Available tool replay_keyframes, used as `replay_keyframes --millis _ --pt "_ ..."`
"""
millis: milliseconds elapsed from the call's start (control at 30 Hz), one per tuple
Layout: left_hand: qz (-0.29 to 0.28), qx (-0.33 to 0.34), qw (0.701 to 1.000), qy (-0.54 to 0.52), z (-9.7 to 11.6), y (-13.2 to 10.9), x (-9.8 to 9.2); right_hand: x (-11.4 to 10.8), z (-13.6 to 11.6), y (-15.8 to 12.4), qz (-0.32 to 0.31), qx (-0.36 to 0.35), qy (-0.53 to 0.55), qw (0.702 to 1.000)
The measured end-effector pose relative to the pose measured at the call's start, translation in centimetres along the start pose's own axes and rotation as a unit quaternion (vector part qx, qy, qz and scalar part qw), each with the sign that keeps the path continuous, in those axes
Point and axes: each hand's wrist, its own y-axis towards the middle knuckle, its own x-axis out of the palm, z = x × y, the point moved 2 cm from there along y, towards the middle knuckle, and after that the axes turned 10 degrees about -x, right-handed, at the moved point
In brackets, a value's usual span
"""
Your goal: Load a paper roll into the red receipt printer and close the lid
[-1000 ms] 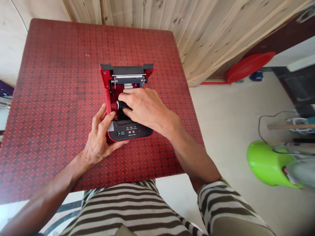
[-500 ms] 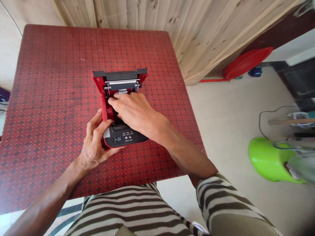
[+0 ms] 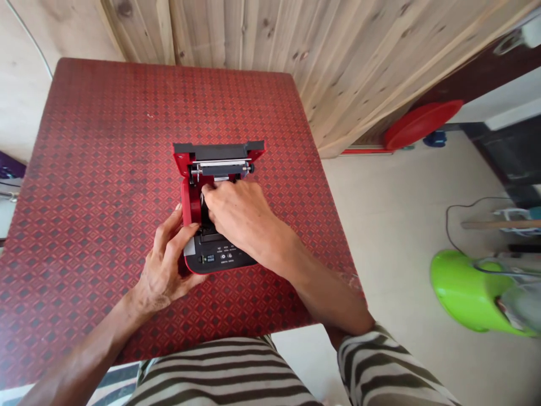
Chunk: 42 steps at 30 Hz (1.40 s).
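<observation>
A small red and black label printer sits on the table with its lid raised at the back. Under the lid a roller bar shows. My left hand grips the printer's left side and front corner, fingers along the red wall and thumb low at the front. Inside the open compartment, my right hand has its fingers bent downward. The fingertips are hidden behind the hand, so what they hold cannot be made out.
A red patterned cloth covers the table. Behind it stands a wooden plank wall. To the right on the floor are a bright green bucket, a cable and a red basin.
My right hand has shifted slightly within the compartment, uncovering a bit of its dark left interior. My left hand keeps its hold. The whole scene sits lower in view.
</observation>
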Motion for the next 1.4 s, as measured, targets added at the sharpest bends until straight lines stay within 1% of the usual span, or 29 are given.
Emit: replay_keyframes --millis 100,200,233,300,333,367,433,500,567,633,667,767,833,933,1033,1133,1167,1267,1300,1333,1400 --pt "-0.004 0.002 1.000 -0.001 0.0 0.0 0.0 -0.5 -0.3 -0.6 0.023 0.009 -0.016 1.000" --pt "-0.012 0.001 1.000 -0.001 -0.1 0.0 0.0 -1.3 -0.4 -1.9 0.037 0.015 -0.009 0.999" --pt "-0.012 0.001 1.000 -0.001 -0.1 0.0 0.0 -1.6 -0.3 -2.6 0.055 0.012 0.008 0.998" --pt "-0.008 0.005 1.000 0.000 -0.1 0.1 -0.1 -2.2 0.6 -4.4 0.123 0.003 0.075 0.990" --pt "-0.007 0.007 1.000 -0.001 -0.1 0.2 -0.1 -2.4 1.5 -5.4 0.168 0.003 0.125 0.978" --pt "-0.006 0.010 1.000 -0.002 0.0 0.3 -0.1 -2.4 2.5 -6.3 0.214 0.007 0.182 0.960" --pt "-0.004 0.016 1.000 -0.002 0.0 0.4 -0.1 -1.6 5.3 -7.8 0.294 0.030 0.292 0.910" --pt "-0.001 0.018 1.000 -0.002 -0.1 0.5 -0.1 0.2 8.3 -8.3 0.350 0.062 0.361 0.862" --pt "0.004 0.020 1.000 -0.002 -0.3 0.5 -0.1 2.5 10.9 -7.9 0.392 0.087 0.392 0.827" --pt "0.004 0.014 1.000 0.001 -0.5 0.4 -0.1 5.0 12.6 -6.8 0.398 0.110 0.410 0.813" --pt "0.004 0.012 1.000 0.003 -0.5 0.4 -0.1 6.1 13.1 -6.2 0.391 0.123 0.416 0.812" --pt "0.008 0.017 1.000 0.011 -0.5 0.5 -0.1 8.6 13.2 -4.6 0.347 0.136 0.442 0.816" --pt "0.012 0.025 1.000 0.014 -0.4 0.7 -0.2 9.3 12.6 -3.9 0.325 0.130 0.447 0.823" --pt "0.005 0.027 1.000 0.013 -0.4 0.9 -0.2 9.2 11.9 -3.9 0.314 0.132 0.423 0.840" --pt "0.005 0.037 0.999 0.015 -0.4 1.0 -0.4 8.5 11.6 -5.4 0.303 0.131 0.413 0.848" --pt "0.008 0.035 0.999 0.021 -0.3 0.9 -0.5 7.6 11.3 -8.7 0.317 0.159 0.380 0.854" --pt "0.008 0.031 0.999 0.022 -0.3 0.9 -0.5 7.4 11.0 -10.0 0.311 0.168 0.371 0.859" --pt "0.006 0.014 1.000 0.020 0.0 0.7 -0.5 7.7 9.4 -12.8 0.242 0.153 0.388 0.876" --pt "0.006 0.010 1.000 0.021 0.2 0.6 -0.5 8.0 8.7 -13.3 0.227 0.142 0.395 0.879" --pt "0.006 0.007 1.000 0.023 0.3 0.6 -0.5 8.3 8.1 -13.4 0.225 0.133 0.395 0.881" --pt "0.009 0.006 1.000 0.027 0.4 0.6 -0.5 9.0 7.1 -13.0 0.256 0.119 0.373 0.884"
